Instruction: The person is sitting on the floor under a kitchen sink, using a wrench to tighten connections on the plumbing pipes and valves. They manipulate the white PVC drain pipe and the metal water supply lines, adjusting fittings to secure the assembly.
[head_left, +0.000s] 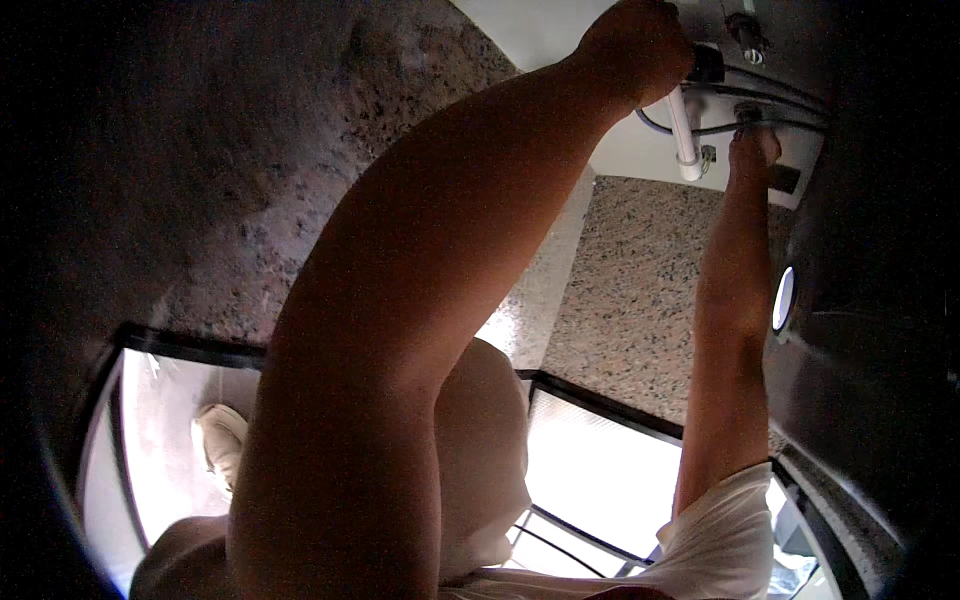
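Against the pale panel, upper right: white tube, dark block and dark cables sit close together.
Left hand: fingers curled in beside the block, near the tube's upper end; back of hand hides the fingertips, cannot tell whether anything is gripped.
Right hand: fingers bent up at a dark fitting by the cables; too small and dim to tell how far closed, or on what.
Tube: probably light, fairly stiff, smooth enough to slip; hold mid-length.
Cables: likely bendable but springy; pinch close to the fitting, avoid kinks.
Block and fitting: presumably hard; gripping their sides seems safer than tugging on cables, which might strain the joints.
Access: speckled stone below the panel; both arms reach up past it.
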